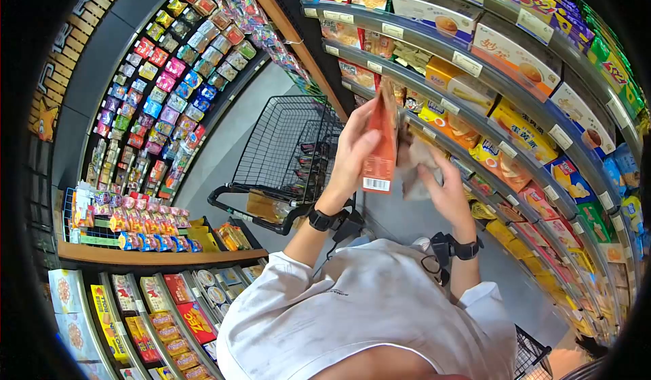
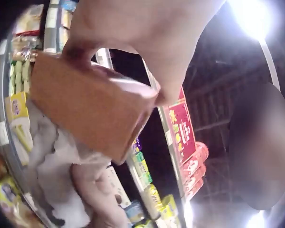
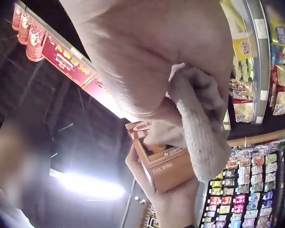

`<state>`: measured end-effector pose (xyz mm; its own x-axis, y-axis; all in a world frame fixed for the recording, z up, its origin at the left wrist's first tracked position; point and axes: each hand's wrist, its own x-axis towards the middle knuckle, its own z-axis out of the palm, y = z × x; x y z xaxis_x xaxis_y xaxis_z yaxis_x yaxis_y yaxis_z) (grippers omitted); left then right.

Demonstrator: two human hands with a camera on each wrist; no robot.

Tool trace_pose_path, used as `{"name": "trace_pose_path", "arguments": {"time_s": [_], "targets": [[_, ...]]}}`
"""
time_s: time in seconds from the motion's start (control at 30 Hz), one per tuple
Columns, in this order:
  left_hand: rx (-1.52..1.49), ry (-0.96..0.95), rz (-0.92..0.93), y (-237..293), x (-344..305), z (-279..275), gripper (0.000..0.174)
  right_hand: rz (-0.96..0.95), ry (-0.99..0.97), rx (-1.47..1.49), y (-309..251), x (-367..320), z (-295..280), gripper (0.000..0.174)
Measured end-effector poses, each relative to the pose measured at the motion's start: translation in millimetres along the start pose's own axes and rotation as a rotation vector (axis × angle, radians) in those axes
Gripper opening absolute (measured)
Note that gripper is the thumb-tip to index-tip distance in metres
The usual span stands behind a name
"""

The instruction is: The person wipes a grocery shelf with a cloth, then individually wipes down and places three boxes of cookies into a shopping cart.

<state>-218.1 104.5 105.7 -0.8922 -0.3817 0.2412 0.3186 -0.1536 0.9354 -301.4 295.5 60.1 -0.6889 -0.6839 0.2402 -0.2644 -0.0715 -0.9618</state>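
My left hand (image 1: 352,150) grips an orange-red box (image 1: 382,159) with a white barcode label near its lower end. The box stands tilted in front of my chest, and its plain brown-orange side (image 2: 85,102) fills much of the left wrist view. A crumpled greyish-white cloth (image 1: 415,166) is bunched in my right hand (image 1: 444,188), close beside the box. Seen from the right wrist, folds of the cloth (image 3: 199,128) hang out of the curled fingers and overlap the box (image 3: 171,168), whose side shows a window-like dark panel.
A black wire shopping cart (image 1: 271,146) with several packets inside stands ahead to the left. Shelves of boxed and bagged snacks (image 1: 519,132) rise close on the right. A rack of small colourful packets (image 1: 169,95) is at the far left, with a snack display (image 1: 169,319) nearer by.
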Motion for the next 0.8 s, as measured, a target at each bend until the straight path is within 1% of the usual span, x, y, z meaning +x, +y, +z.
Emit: {"name": "trace_pose_path", "arguments": {"time_s": [0.03,0.07,0.1,0.17,0.23,0.3,0.37,0.43,0.47,0.5,0.53,0.57,0.63,0.67,0.7,0.77,0.8], "targets": [[-0.21,0.021,-0.081,5,-6,-8,0.066,-0.011,0.113,-0.047,-2,3,14,0.046],[-0.346,0.144,-0.227,13,-19,-14,0.061,-0.025,0.075,-0.003,-9,13,25,0.047],[-0.443,0.152,-0.249,15,-24,-28,0.057,-0.023,0.065,-0.007,-12,17,43,0.047],[-0.458,0.228,-0.151,18,-32,-53,0.055,-0.047,0.083,0.036,-12,27,81,0.046],[-0.482,0.289,-0.118,21,-41,-83,0.054,-0.046,0.02,-0.009,-12,29,117,0.048],[-0.505,0.351,-0.09,24,-50,-112,0.054,-0.154,-0.076,-0.121,-13,31,149,0.05],[-0.144,0.376,0.065,24,-56,-137,0.055,-0.14,-0.139,-0.129,-6,31,174,0.051],[0.103,0.374,0.104,25,-62,-156,0.062,-0.057,-0.173,-0.138,-6,35,192,0.05],[0.254,0.38,0.116,18,-68,-168,0.061,-0.056,-0.194,-0.152,-10,39,199,0.05],[0.406,0.383,0.124,11,-73,-180,0.059,-0.068,-0.172,-0.092,-26,45,207,0.05],[0.465,0.382,0.128,10,-78,-189,0.061,-0.075,-0.148,-0.031,-38,51,214,0.049],[0.455,0.394,0.125,8,-83,-195,0.061,-0.069,-0.159,-0.039,-45,57,220,0.049],[0.511,0.379,0.132,7,-90,-203,0.06,-0.199,-0.185,-0.081,-51,72,231,0.048],[0.34,0.377,0.145,8,-90,-205,0.066,-0.233,-0.212,-0.134,-47,80,237,0.049],[0.335,0.392,0.148,13,-92,-209,0.066,-0.234,-0.227,-0.139,-41,85,243,0.049],[0.054,0.338,-0.011,21,-95,-221,0.058,-0.245,-0.254,-0.256,-28,94,256,0.052],[0.18,0.343,-0.028,24,-97,-229,0.055,-0.265,-0.277,-0.283,-24,96,264,0.056]]}}
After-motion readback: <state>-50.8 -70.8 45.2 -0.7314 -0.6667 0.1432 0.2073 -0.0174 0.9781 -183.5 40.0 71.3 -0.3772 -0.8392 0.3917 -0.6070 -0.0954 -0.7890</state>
